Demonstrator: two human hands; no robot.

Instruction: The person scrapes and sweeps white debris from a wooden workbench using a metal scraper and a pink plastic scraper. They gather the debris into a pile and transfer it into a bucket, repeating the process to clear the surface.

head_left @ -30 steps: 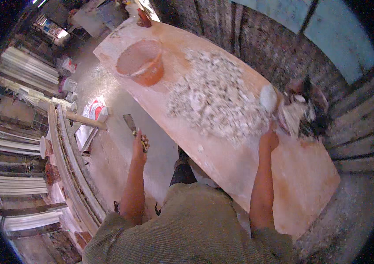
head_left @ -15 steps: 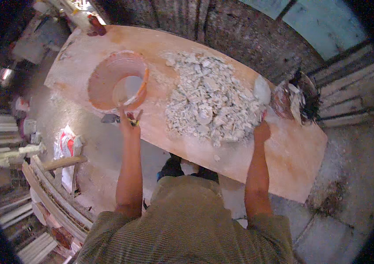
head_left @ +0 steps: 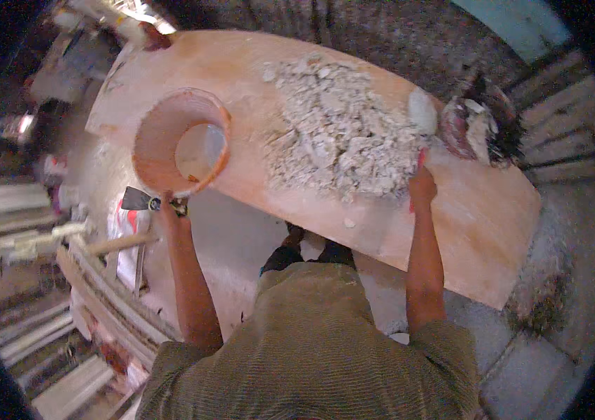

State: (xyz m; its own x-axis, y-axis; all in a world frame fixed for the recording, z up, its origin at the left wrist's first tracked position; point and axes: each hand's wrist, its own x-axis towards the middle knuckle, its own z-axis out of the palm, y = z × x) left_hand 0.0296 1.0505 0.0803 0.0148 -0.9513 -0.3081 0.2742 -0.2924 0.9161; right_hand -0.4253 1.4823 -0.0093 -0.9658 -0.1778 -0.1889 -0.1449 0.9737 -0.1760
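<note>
Left hand [head_left: 169, 207] clamped on scraper [head_left: 136, 200] beside bucket [head_left: 180, 142]; right hand [head_left: 421, 185], grip indiscernible, risks scattering rubble pile [head_left: 343, 133]

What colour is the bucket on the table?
The bucket is orange, pale inside at the bottom; the head view shows it.

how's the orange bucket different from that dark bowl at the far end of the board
The orange bucket is larger, bright orange and nearly empty, its pale bottom visible. The dark bowl is smaller, darker and holds white clumps. The bucket stands at the board's left end near the left hand; the bowl sits at the right end beyond the right hand. Both are round and open-topped.
</note>
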